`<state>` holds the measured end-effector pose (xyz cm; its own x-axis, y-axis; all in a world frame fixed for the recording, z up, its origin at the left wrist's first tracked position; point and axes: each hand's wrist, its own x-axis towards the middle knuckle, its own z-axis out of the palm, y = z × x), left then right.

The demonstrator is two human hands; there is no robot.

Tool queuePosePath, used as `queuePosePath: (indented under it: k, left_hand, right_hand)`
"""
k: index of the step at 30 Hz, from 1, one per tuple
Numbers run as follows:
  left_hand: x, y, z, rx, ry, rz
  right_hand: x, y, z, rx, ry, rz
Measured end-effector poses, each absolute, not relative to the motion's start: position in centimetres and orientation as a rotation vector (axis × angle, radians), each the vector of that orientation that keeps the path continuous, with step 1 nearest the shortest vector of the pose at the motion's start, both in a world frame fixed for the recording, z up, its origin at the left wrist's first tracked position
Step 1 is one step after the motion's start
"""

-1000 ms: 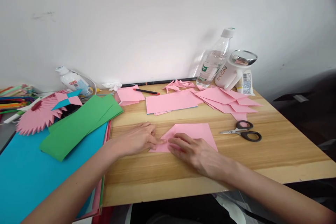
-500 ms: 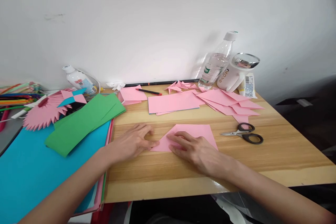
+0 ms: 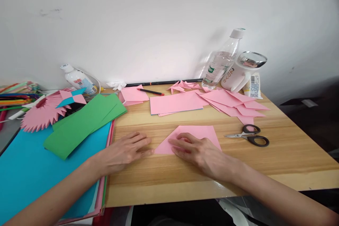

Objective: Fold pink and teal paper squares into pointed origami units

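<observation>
A pink paper sheet with its left corner folded in lies on the wooden table in front of me. My right hand rests flat on the sheet's lower left part, fingers stretched out and pressing it down. My left hand lies open on the bare wood just left of the sheet's pointed corner, fingertips close to the paper but apart from it.
Black-handled scissors lie right of the sheet. Further back are pink sheets, small folded pink pieces, a red pen, a water bottle and a white cup. Green paper, blue paper and a pink paper fan cover the left.
My left hand has slid left off the folded corner of the pink sheet onto the wood. My right hand stays pressed on the sheet.
</observation>
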<state>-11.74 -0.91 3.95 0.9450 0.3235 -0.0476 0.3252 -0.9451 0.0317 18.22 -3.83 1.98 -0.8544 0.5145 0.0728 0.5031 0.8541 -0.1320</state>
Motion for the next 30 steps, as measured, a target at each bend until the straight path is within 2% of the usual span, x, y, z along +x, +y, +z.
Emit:
queuePosePath:
  k: [8, 15, 22, 30]
  left_hand:
    - [-9.1, -2.2, 4.7, 2.991, 0.564, 0.060]
    - [-6.8, -1.3, 3.3, 3.186, 0.380, 0.218]
    - [-6.2, -2.3, 1.9, 3.341, 0.490, 0.496]
    - [-5.0, -3.5, 2.4, 3.389, 0.633, 0.231]
  right_hand:
    - [17.8, -3.7, 2.5, -0.796, -2.890, 0.139]
    - [17.6, -3.7, 2.6, -0.825, -2.883, 0.130]
    - [17.9, -4.0, 1.9, -0.832, -2.931, 0.152]
    - [17.2, -3.3, 2.8, -1.014, -2.835, 0.330]
